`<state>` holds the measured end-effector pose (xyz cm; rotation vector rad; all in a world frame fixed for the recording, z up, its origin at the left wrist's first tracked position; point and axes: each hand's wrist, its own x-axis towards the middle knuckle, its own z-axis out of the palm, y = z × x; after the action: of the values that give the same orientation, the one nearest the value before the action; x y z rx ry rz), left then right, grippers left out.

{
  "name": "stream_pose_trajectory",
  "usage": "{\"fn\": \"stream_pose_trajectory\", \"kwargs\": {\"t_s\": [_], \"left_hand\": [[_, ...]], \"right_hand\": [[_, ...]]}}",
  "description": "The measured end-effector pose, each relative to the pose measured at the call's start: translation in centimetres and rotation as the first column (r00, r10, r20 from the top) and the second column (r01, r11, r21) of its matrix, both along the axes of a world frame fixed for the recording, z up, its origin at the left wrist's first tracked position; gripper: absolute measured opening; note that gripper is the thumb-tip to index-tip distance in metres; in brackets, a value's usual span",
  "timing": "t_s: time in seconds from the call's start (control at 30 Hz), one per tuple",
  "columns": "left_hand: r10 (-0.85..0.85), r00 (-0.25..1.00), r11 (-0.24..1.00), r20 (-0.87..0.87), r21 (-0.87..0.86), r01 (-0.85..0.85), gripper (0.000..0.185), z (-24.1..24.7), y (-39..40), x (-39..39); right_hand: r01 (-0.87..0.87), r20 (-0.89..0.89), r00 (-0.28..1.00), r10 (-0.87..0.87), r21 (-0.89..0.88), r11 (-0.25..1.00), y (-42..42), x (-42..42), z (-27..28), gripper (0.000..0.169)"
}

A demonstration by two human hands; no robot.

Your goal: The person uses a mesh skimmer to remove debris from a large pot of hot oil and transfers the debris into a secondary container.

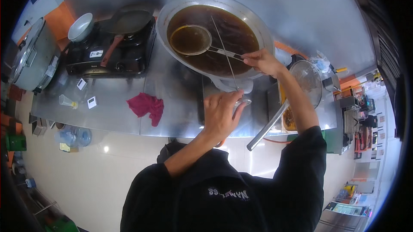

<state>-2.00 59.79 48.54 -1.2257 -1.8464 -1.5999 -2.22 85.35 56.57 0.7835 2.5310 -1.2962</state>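
Note:
A wide metal pot [263, 35] of dark brown liquid [234, 19] stands on the steel counter before me. My right hand [263, 63] pinches the handle of a round fine-mesh strainer [191, 40], whose bowl rests at the liquid's surface on the left side. In my left hand [221, 112], near the pot's front handle [229, 85], is a long thin metal rod [222, 44] with a round, dial-like head [244, 102], seemingly a probe thermometer. The rod slants across the pot and passes over the strainer's handle. How deep its tip sits cannot be told.
A portable gas stove [106, 59] bears a frying pan [132, 20] and a white bowl [80, 27]. A red cloth [146, 106], two small timers [92, 102] and a plastic cup [66, 101] lie leftward. Rightward, a large skimmer's handle [267, 127] overhangs the counter edge beside a food tray [289, 120].

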Motion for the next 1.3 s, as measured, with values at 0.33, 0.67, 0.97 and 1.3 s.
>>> {"fn": "stream_pose_trajectory", "kwargs": {"t_s": [0.33, 0.67, 0.97, 1.3], "left_hand": [[-0.016, 1.000, 1.000, -0.021, -0.008, 0.016, 0.050, 0.0, 0.1, -0.1], [-0.043, 0.999, 0.998, -0.023, 0.039, 0.044, 0.042, -0.9, 0.8, -0.4], [-0.017, 0.994, 0.999, -0.112, -0.046, 0.012, 0.027, 0.1, 0.8, -0.3], [-0.009, 0.993, 0.996, -0.121, -0.094, -0.003, 0.029, 0.6, 1.1, 0.2]], "right_hand": [[0.028, -0.091, 0.995, -0.040, -0.134, 0.991, -0.3, 1.7, 0.3, 0.043], [0.247, -0.110, 0.960, -0.259, -0.116, 0.962, 2.3, 7.4, 1.6, 0.038], [0.348, -0.158, 0.924, -0.349, -0.037, 0.937, 3.0, 10.5, 0.6, 0.038], [0.482, -0.319, 0.857, -0.403, 0.225, 0.847, 1.5, 13.4, 3.0, 0.038]]}}
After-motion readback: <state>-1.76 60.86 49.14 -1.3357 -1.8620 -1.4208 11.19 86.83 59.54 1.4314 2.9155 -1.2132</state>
